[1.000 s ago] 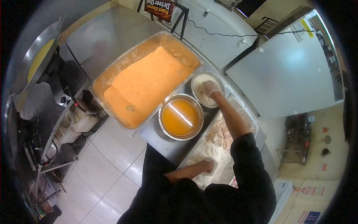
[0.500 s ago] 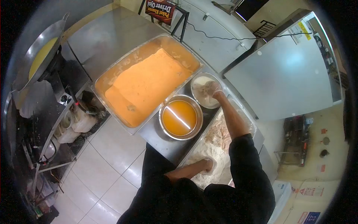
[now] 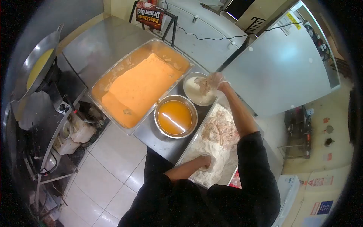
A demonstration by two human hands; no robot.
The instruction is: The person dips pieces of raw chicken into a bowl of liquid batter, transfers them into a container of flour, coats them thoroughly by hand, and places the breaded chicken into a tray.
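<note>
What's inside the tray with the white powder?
White powder and a heap of pale, lumpy pieces. The left hand is in the powder, so what's under it is covered.

Wok: ten o'clock from the middle, metal, with yellow liquid in it.
Banner: between eleven and twelve, its lettering upside down, reading "Driver Ojol".
Chest freezer: just past twelve, white, with a black cable sagging across it.
Cabinet: two o'clock, pale grey, a yellow label near its top.
Wall notices: four o'clock.
Floor tiles: eight o'clock, pale, glossy.
Containers: between eight and nine, whitish, clustered low.
</note>
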